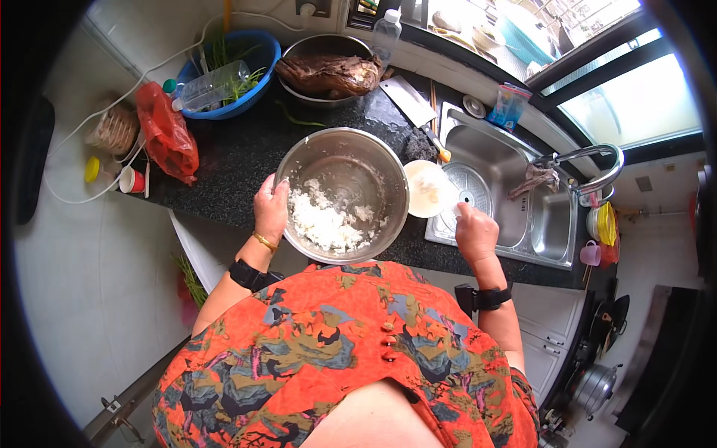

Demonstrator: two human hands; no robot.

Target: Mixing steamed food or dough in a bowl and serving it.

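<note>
A wide stainless steel basin (pixel 381 224) is at the near edge of the dark counter, tilted toward me. Clumps of white cooked rice (pixel 327 221) lie against its near left side, and grains stick to the wall. My left hand (pixel 271 210) grips the basin's left rim, thumb inside. Beside the basin's right rim is a round, pale scoop or bowl (pixel 428 189) with a cloudy, off-white inside. My right hand (pixel 477 231) holds it at its right side, by what looks like a short white handle, over the sink's left edge.
On the right, the stainless steel sink (pixel 504 140) has a chrome faucet (pixel 608 154). A cleaver (pixel 409 101) rests behind the basin, its handle toward the sink. Further back stand a metal bowl (pixel 330 42) holding dark meat (pixel 330 75) and a blue basin (pixel 263 73). A red plastic bag (pixel 165 134) lies left.
</note>
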